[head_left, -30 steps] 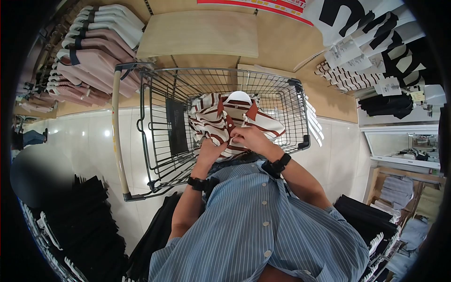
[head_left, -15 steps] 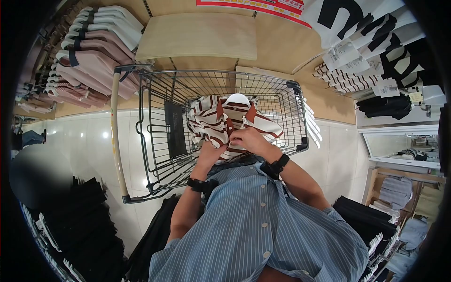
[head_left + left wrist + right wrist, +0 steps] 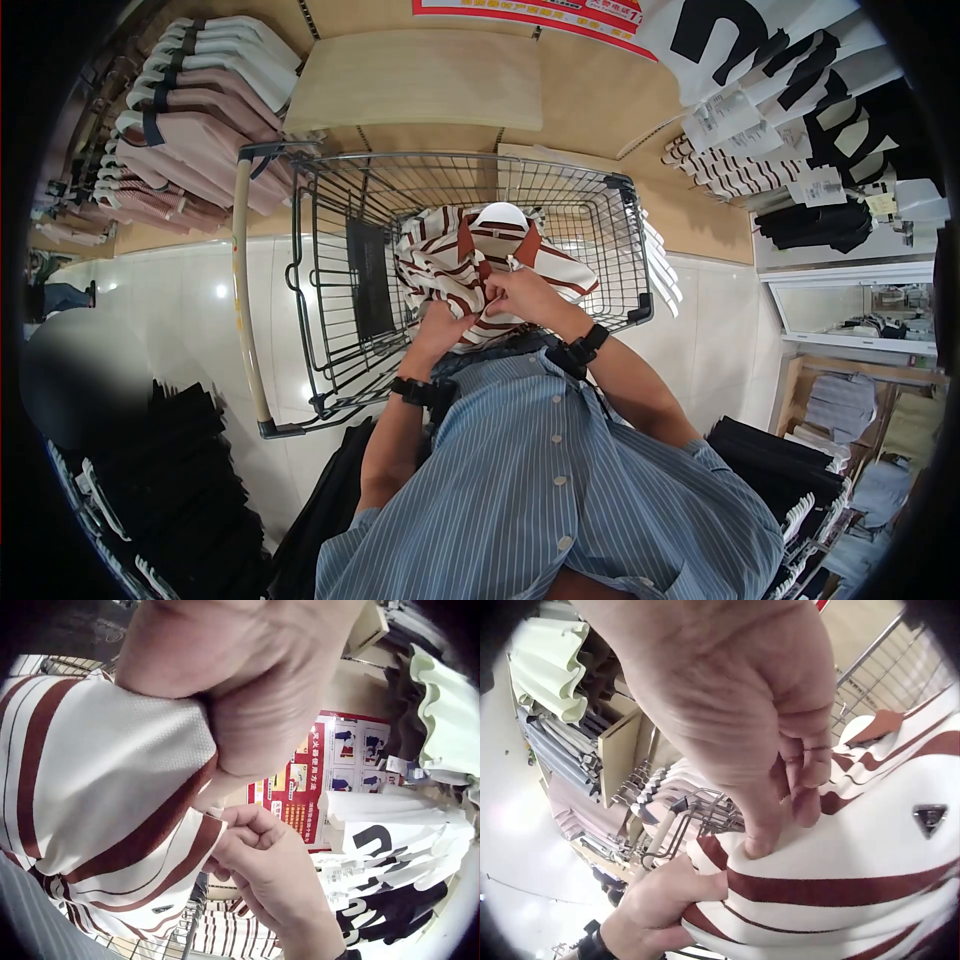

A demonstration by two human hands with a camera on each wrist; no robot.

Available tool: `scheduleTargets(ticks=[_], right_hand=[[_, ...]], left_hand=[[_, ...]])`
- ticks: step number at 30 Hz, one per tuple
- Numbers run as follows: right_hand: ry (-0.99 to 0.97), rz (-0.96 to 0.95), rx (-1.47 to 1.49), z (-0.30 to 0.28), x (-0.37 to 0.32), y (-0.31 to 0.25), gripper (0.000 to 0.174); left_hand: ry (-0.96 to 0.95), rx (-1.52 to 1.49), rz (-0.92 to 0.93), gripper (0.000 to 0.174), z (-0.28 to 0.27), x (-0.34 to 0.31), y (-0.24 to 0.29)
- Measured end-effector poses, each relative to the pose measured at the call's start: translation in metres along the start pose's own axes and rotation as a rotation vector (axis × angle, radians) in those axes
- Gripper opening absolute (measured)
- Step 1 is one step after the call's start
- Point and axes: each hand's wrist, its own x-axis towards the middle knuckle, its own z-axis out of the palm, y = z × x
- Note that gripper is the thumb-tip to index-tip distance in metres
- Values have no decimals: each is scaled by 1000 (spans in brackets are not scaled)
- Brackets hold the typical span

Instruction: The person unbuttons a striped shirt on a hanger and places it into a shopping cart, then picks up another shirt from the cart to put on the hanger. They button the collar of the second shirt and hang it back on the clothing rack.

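Observation:
A white shirt with brown stripes (image 3: 430, 245) and a brown collar lies in the cart, a white hanger (image 3: 502, 213) at its neck. My left hand (image 3: 440, 328) grips the front edge of the cloth, fingertips partly hidden by fabric. Just right of it, my right hand (image 3: 525, 297) pinches the same front edge. Seen from the left wrist, the right hand (image 3: 274, 870) holds the striped edge (image 3: 196, 851) between thumb and curled fingers. In the right wrist view the left hand (image 3: 656, 907) grips the cloth close beside the right thumb; a small triangular badge (image 3: 931, 820) shows on the shirt.
The wire cart (image 3: 340, 260) surrounds the shirt, its handle (image 3: 243, 290) at left. Pink and white tops (image 3: 205, 140) hang at upper left, printed shirts (image 3: 745, 60) at upper right. Dark garments (image 3: 190, 480) hang at lower left. A wooden shelf (image 3: 420, 80) stands beyond the cart.
The camera view has shifted slightly, so the cart and shirt sit a little lower and further left. Both hands keep hold of the shirt's front edge, with the right fingers slightly changed in position.

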Motion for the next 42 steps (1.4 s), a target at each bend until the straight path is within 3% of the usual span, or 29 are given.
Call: scheduleTargets(ticks=[3, 4, 7, 8, 11, 14, 17, 20, 23, 26, 29, 30, 33, 34, 37, 38, 42], right_hand=[[-81, 64, -198, -9, 1, -10, 30], [-108, 88, -210, -15, 0, -15, 28], [-60, -191, -388, -10, -5, 16, 22], [-31, -157, -363, -7, -7, 22, 19], [29, -85, -336, 1, -13, 30, 15], [30, -50, -389, 6, -19, 29, 15], [-39, -66, -357, 12, -23, 28, 19], [-67, -116, -320, 13, -25, 23, 23], [-80, -105, -340, 10, -23, 12, 26], [-109, -118, -362, 7, -20, 2, 26], [-142, -97, -432, 7, -20, -4, 28], [-109, -121, -396, 10, -21, 0, 27], [-31, -184, -436, 14, -25, 8, 26], [-71, -145, -414, 11, -26, 5, 23], [102, -133, -328, 18, -27, 19, 21], [161, -139, -343, 19, -25, 26, 19], [336, -86, -266, 6, -26, 11, 17]], left_hand=[[-40, 23, 150, 35, -2, -5, 3], [-51, -63, 118, 35, -2, -7, 2], [-41, -117, 42, 34, -8, -7, -10], [-12, -147, -42, 32, -10, -9, -6], [139, -138, -21, 32, -6, 1, -52], [152, -143, -139, 36, -8, -1, -53], [167, 56, -266, 52, -14, 2, -59], [651, 788, -84, 66, 13, 13, -73], [814, 923, 389, 72, 15, 32, -37], [563, 420, 95, 75, 30, 74, -28], [172, 456, -297, 80, 33, 102, -18], [250, 512, -127, 71, 41, 110, -40], [266, 436, -20, 60, 47, 112, -52], [277, 343, 52, 43, 48, 109, -53], [220, 60, 284, 34, 36, 76, -21], [182, 21, 232, 22, 31, 58, 6], [114, 28, 236, 16, 25, 39, 26]])
